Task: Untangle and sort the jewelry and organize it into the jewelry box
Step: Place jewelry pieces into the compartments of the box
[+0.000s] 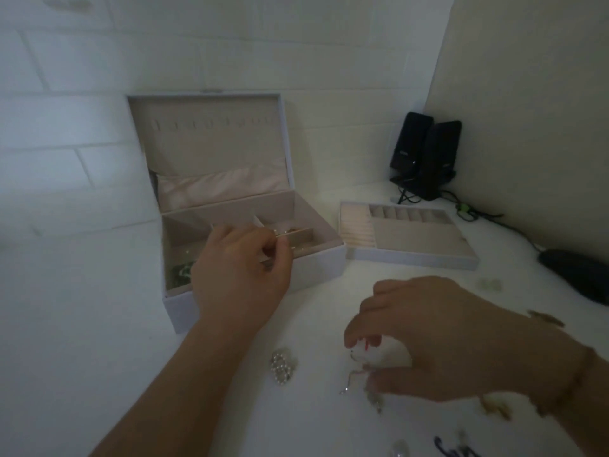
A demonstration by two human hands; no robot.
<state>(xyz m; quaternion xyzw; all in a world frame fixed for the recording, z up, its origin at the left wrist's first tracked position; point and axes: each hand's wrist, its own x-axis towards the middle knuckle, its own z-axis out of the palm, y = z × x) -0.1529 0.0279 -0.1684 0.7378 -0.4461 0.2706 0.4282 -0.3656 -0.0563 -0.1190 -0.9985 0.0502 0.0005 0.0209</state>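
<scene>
Step in hand: sorting. Left hand (244, 268) pinches a thin gold piece (290, 233) over the jewelry box (316, 258); right hand (428, 338) pinches a red-and-white piece (364, 352) on the desk (99, 324). Next, likely: lower gold piece into a compartment.

The open box (250, 258) stands mid-bench (82, 324), its raised lid (211, 143) walling off the far side. Left of it the bench lies bare, a wide lane. The left hand (240, 272) hovers over the box's near compartments. A tray (408, 239) sits right of the box with a narrow gap between. Speakers (425, 153) and cables (478, 212) crowd the far right corner. Near right, the right hand (428, 338), pearls (281, 367) and scattered jewelry (494, 407) clutter the surface.
</scene>
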